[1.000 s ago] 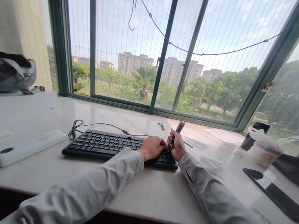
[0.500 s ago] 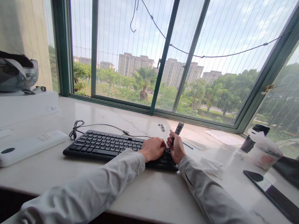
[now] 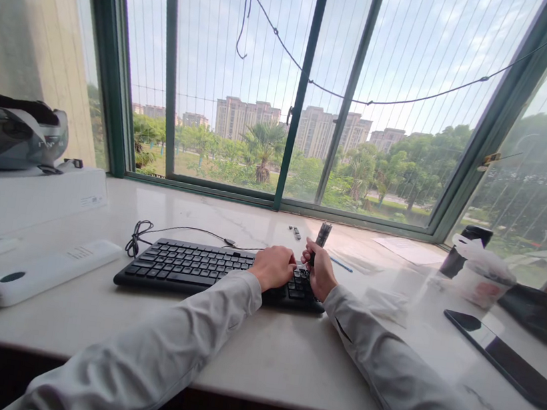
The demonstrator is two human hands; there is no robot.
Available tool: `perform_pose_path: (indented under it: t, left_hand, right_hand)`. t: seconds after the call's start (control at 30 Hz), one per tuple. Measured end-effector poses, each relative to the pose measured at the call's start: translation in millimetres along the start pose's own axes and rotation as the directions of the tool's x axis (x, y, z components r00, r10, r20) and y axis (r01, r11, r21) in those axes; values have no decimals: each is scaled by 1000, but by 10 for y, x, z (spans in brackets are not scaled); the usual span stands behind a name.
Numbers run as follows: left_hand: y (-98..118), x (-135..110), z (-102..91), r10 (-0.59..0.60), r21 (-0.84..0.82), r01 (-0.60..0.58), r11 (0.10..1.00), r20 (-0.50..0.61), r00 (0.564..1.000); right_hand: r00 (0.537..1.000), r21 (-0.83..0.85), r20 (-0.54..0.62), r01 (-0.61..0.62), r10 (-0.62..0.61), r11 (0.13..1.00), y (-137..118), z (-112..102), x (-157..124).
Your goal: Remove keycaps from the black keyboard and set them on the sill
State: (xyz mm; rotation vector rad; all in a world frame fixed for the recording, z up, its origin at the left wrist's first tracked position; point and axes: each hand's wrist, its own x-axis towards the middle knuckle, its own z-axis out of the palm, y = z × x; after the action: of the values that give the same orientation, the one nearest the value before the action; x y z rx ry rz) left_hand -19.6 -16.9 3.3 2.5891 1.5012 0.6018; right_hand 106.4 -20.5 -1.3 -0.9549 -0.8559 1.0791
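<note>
Dark cylindrical tool (image 3: 320, 237), centre frame: gripped upright in the closed right hand (image 3: 319, 273) over the right end of the black keyboard (image 3: 185, 264). Judged light, rigid, smooth; best held mid-barrel. Left hand (image 3: 273, 267) is curled on the keys, nothing held. Glossy marble desk (image 3: 283, 361).

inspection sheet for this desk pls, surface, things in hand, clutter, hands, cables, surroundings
surface: pale marble-look sill desk, glossy.
job's things: black keyboard; dark cylindrical tool held upright over its right end.
clutter: white power strip, white box, helmet, phone, bagged cup, papers.
grippers: left hand rests on the keys; right hand grips the tool.
cables: keyboard cord coiled behind the keyboard.
surroundings: barred window, towers and trees outside.
</note>
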Motion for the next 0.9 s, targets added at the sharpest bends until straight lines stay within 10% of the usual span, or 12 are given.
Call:
perform_pose_path:
  t: [0.9]
  left_hand:
    - [77,-57,-57,-14,32,15,999,-33,999]
  right_hand:
    - [999,62,-37,-4,6,998,41,-20,22]
